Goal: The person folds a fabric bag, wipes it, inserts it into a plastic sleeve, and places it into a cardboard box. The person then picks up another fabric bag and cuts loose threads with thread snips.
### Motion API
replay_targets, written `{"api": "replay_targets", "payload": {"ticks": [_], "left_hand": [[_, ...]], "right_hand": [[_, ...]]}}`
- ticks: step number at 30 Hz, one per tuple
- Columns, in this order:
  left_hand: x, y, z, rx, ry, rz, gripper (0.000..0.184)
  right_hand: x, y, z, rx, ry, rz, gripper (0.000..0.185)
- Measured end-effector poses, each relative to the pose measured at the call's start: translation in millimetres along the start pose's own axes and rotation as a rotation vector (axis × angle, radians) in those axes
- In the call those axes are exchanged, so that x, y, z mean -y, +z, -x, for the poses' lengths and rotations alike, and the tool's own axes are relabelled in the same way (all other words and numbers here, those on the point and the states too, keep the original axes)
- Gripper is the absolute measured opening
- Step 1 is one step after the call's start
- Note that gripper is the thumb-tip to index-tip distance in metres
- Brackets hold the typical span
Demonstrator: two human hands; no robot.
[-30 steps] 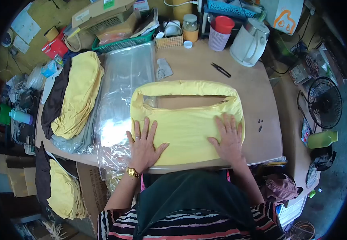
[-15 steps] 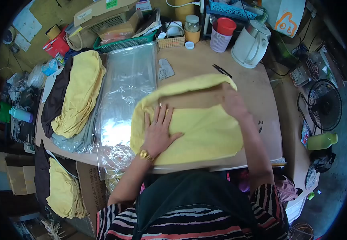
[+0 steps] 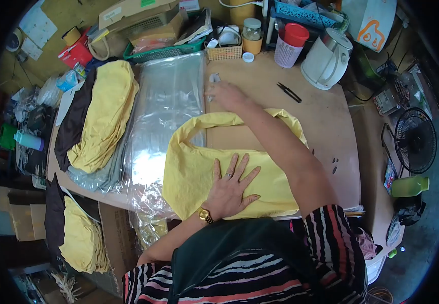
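A yellow cloth bag (image 3: 189, 175) lies flat at the table's front edge, its handle loop away from me. My left hand (image 3: 232, 190), with a gold watch on the wrist, rests on the bag's middle with its fingers spread. Beyond the handle, my right hand (image 3: 224, 95) reaches across to the small grey cloth (image 3: 214, 77), which it largely covers. Its fingers are bent down and blurred, so their grip cannot be made out. The right forearm passes over the handle's right part.
Clear plastic sheets (image 3: 171, 91) lie left of the bag, beside folded yellow cloth (image 3: 109, 109) and dark cloth (image 3: 80, 116). Black snips (image 3: 289, 92), a white kettle (image 3: 327, 60) and a pink cup (image 3: 287, 53) stand or lie behind. A fan (image 3: 415, 140) is far right.
My right hand has left the bag's right side and moved up and left to the grey cloth. My left hand has slid right across the bag. The handle has settled flatter.
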State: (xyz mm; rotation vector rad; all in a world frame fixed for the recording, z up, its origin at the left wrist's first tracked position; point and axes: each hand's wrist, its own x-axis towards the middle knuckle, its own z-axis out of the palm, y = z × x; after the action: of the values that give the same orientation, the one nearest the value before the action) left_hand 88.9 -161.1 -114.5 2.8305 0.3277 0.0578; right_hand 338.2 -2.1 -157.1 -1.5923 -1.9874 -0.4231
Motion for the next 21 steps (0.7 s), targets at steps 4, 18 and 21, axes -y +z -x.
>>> {"api": "replay_targets", "payload": {"ticks": [4,18,21], "left_hand": [[1.7,0.6,3.9,-0.078,-0.001,0.012,0.073],[2.5,7.0,4.4,-0.189,-0.154,0.108,0.087],[1.5,6.7,4.7,-0.169,-0.15,0.059,0.086]], "right_hand": [[6.4,-75.5,-30.5,0.301,0.768,-0.39,0.026],[116.6,-133.7,132.5,0.231,0.104,-0.19,0.015],[108.9,-135.4,136.7,0.303,0.146,-0.189,0.018]]}}
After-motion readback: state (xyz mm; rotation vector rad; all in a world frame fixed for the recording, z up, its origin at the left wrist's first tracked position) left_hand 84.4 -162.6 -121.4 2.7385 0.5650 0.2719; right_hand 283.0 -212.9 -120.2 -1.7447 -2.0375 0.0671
